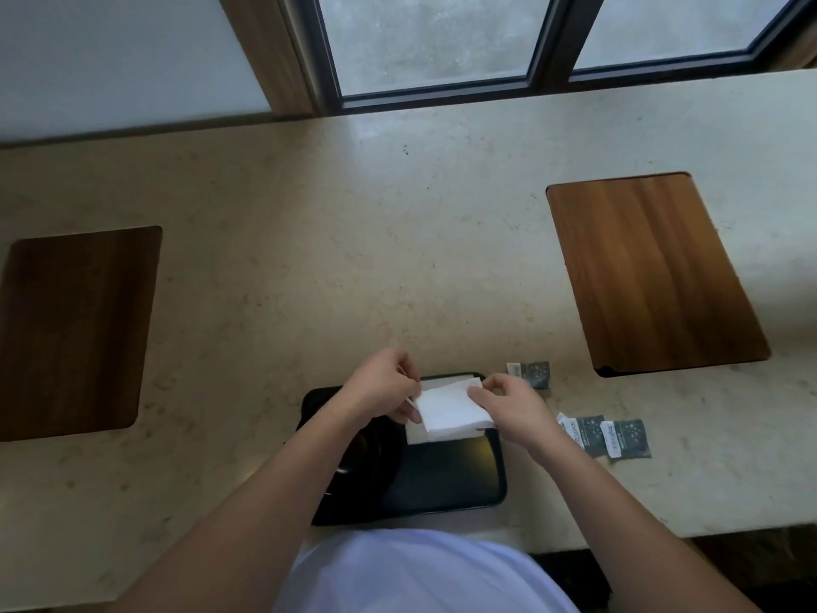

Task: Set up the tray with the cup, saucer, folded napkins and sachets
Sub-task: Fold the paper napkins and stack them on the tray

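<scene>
A black tray (451,480) lies at the near edge of the stone counter. On its left half sits a dark saucer (367,453), partly hidden by my left forearm; whether a cup stands there I cannot tell. Over the tray's far right corner I hold a white napkin (446,409), folded flat. My left hand (380,387) pinches its left edge and my right hand (508,404) grips its right edge. More white napkin shows just under it on the tray. Three grey sachets lie on the counter right of the tray: one (532,373) farther away, two (628,438) nearer.
Two wooden boards are set into the beige counter (309,258), one at the left (75,329) and one at the right (650,272). A window with dark frames runs along the far side. My white shirt fills the bottom centre.
</scene>
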